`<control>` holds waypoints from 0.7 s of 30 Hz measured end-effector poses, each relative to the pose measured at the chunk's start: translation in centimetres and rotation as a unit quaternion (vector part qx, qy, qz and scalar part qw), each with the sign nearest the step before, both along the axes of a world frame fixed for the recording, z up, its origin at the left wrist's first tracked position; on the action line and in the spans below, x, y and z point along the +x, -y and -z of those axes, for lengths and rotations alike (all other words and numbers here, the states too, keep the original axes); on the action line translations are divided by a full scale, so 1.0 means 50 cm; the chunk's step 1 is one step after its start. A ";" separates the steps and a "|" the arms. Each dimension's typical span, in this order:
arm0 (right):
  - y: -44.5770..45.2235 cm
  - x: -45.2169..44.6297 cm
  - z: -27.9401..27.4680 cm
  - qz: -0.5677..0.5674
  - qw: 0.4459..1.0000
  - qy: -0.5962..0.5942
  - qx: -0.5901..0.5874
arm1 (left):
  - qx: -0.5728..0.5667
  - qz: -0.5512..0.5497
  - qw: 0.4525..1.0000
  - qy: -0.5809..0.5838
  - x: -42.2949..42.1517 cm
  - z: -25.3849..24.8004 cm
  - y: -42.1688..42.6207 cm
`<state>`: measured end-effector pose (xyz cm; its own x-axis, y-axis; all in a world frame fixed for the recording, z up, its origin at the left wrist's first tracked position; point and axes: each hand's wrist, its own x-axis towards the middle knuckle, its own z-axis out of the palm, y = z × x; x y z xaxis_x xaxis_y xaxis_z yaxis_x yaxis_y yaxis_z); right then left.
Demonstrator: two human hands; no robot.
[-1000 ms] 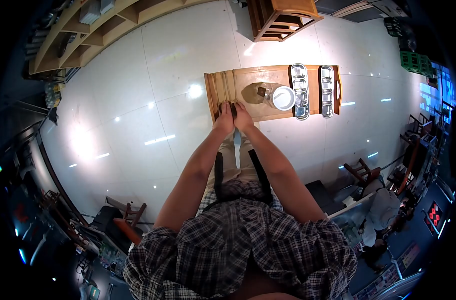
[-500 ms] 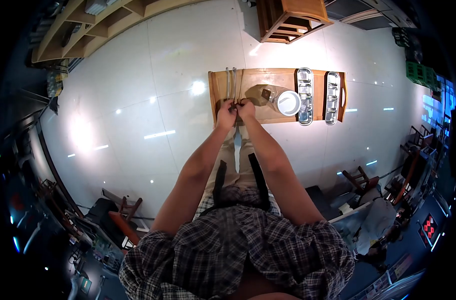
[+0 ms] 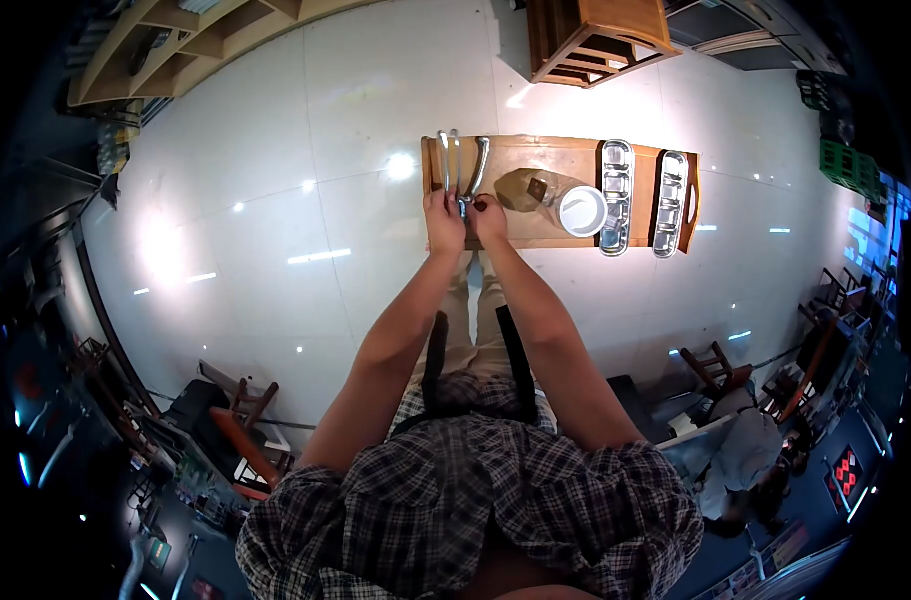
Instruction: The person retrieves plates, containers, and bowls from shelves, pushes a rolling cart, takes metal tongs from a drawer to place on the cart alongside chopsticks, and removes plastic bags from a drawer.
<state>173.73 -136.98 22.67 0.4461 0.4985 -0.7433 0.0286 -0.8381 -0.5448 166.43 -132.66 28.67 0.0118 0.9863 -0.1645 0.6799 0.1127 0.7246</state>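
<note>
Side by side at the left end of a wooden tray surface (image 3: 556, 152), my left hand (image 3: 446, 222) and my right hand (image 3: 490, 220) are closed around long, shiny metal-handled utensils. Two slim metal handles (image 3: 444, 160) rise from my left hand toward the far edge. A curved metal handle (image 3: 482, 160) extends up from my right hand. The lower ends are largely hidden by my fingers, so their exact kind is unclear. To the right of my right hand stands a white round container (image 3: 583, 212), and a brownish translucent shape (image 3: 519, 188) lies beside it.
Two divided metal trays, one (image 3: 616, 195) beside the white container and another (image 3: 670, 200) farther right, lie crosswise on the wood. A wooden cabinet (image 3: 601, 40) stands beyond. Wooden shelving (image 3: 176, 50) is at upper left, green crates (image 3: 849, 168) at right.
The metal handles have turned and fanned apart, now showing broader and more curved. My hands have stayed in nearly the same place, and the view has shifted slightly.
</note>
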 end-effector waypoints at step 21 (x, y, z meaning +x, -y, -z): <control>-0.005 0.021 -0.104 -0.076 0.987 0.142 -0.020 | -0.136 0.024 0.986 -0.095 0.007 0.058 0.010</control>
<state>174.79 -136.74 27.89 0.5611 0.5485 -0.6200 0.3028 -0.8330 -0.4630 166.79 -133.18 25.75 0.0006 0.9041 -0.4274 0.8095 0.2505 0.5311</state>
